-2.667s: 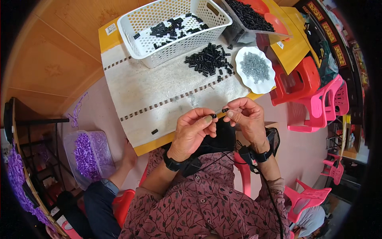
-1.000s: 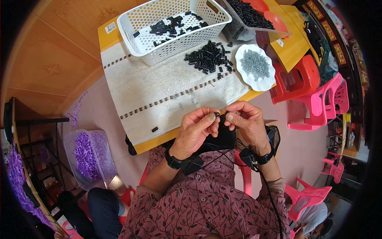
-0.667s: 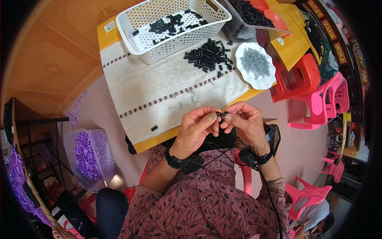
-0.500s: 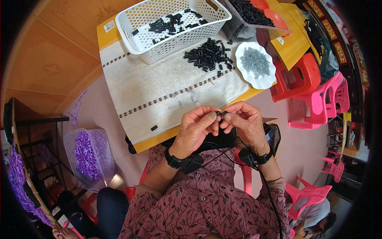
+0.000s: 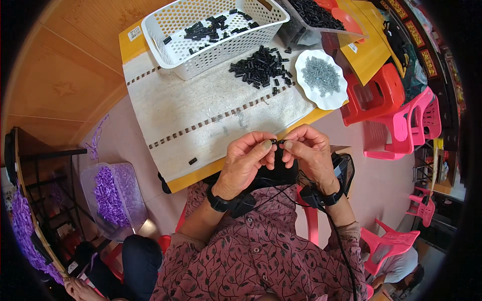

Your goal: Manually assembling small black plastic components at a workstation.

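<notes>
Over the near edge of the table, my left hand (image 5: 247, 159) and my right hand (image 5: 310, 151) meet with fingertips almost touching. Each is closed in a pinch on a small black plastic piece (image 5: 274, 142), mostly covered by the fingers; whether it is one part or two joined ones I cannot tell. A single black cylinder (image 5: 193, 161) lies on the cloth left of my hands. Farther off is a heap of similar black cylinders (image 5: 261, 67). Right of it, a white scalloped plate (image 5: 307, 90) carries many tiny clear pieces.
A white perforated basket (image 5: 196, 66) with black cylinders stands at the back, beside a clear bin (image 5: 321, 37) full of black parts. Red (image 5: 376, 95) and pink stools (image 5: 401, 128) stand right. A tub of purple pieces (image 5: 131, 195) is lower left, near another person's hand (image 5: 83, 290).
My hands stay nearly in place, still pinching the black piece, with slight finger shifts. The view has shifted a little, and the other person's hand at lower left has moved slightly.
</notes>
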Action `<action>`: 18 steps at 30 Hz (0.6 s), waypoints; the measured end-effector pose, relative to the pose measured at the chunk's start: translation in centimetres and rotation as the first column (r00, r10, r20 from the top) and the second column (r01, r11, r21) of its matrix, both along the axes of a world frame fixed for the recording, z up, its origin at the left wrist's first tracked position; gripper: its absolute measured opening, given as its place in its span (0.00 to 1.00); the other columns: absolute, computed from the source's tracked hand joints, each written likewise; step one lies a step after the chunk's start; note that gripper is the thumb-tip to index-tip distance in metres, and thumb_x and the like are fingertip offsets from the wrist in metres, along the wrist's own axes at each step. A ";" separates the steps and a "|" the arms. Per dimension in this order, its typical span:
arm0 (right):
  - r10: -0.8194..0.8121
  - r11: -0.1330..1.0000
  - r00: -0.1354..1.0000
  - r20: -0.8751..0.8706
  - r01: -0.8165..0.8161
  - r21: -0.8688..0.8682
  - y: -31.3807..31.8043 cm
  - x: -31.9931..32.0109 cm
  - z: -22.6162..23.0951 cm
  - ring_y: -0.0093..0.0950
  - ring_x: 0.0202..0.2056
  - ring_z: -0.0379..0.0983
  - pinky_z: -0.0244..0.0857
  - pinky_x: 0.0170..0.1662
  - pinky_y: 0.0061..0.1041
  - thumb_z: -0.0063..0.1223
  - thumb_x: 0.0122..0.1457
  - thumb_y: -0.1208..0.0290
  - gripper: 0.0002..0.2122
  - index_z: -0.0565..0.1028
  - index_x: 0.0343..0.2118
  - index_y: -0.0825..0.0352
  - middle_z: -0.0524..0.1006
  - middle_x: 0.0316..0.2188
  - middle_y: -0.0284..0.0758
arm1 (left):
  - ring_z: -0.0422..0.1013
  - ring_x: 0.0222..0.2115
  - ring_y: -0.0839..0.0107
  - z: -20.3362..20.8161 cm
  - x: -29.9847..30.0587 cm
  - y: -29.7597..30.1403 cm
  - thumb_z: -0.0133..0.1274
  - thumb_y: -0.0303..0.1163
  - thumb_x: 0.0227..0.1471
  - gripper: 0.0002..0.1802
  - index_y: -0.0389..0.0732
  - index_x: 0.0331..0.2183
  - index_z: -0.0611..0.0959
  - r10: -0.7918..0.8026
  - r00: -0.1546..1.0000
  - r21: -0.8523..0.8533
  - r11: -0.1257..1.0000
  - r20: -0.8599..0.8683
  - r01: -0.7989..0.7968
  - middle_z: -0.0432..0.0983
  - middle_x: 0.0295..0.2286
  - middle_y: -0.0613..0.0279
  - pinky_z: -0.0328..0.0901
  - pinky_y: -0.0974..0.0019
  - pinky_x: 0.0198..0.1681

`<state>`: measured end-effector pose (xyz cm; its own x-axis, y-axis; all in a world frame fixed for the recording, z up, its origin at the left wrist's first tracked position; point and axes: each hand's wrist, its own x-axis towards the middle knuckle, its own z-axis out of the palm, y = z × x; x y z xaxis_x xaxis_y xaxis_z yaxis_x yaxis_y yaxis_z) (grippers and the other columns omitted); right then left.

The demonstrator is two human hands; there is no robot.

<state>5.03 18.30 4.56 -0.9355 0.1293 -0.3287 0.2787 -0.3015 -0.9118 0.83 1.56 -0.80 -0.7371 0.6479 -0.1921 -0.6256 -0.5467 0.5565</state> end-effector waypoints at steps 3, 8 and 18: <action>0.001 1.000 1.000 0.027 -0.001 0.006 -0.1 0.0 0.3 0.20 0.22 0.74 0.70 0.23 0.16 0.50 0.53 0.83 0.04 0.73 0.33 0.73 0.76 0.25 0.36 | 0.69 0.26 0.79 0.0 0.0 0.0 0.49 0.28 0.56 0.12 0.32 0.42 0.76 0.006 1.000 -0.013 1.000 -0.018 -0.007 0.74 0.29 0.63 0.67 0.75 0.28; -0.002 1.000 1.000 0.001 0.002 0.025 0.0 0.0 0.3 0.19 0.22 0.73 0.69 0.22 0.16 0.51 0.53 0.83 0.04 0.74 0.32 0.73 0.76 0.24 0.35 | 0.70 0.25 0.80 0.1 0.1 0.2 0.49 0.28 0.56 0.12 0.32 0.41 0.76 0.019 0.998 -0.082 0.996 -0.062 -0.024 0.74 0.28 0.63 0.67 0.76 0.28; 0.039 0.989 0.999 0.021 -0.042 0.139 -0.3 0.1 0.3 0.16 0.22 0.71 0.68 0.23 0.14 0.53 0.54 0.81 0.03 0.74 0.32 0.71 0.75 0.24 0.31 | 0.69 0.22 0.81 0.0 0.3 0.3 0.49 0.27 0.56 0.11 0.32 0.41 0.76 0.017 0.981 -0.220 0.974 -0.191 -0.060 0.73 0.23 0.65 0.67 0.78 0.28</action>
<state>5.08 18.04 4.89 -0.9351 0.1374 -0.3268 0.3047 -0.1598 -0.9390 1.16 1.90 -0.77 -0.7971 0.5747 -0.1853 -0.4797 -0.4163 0.7724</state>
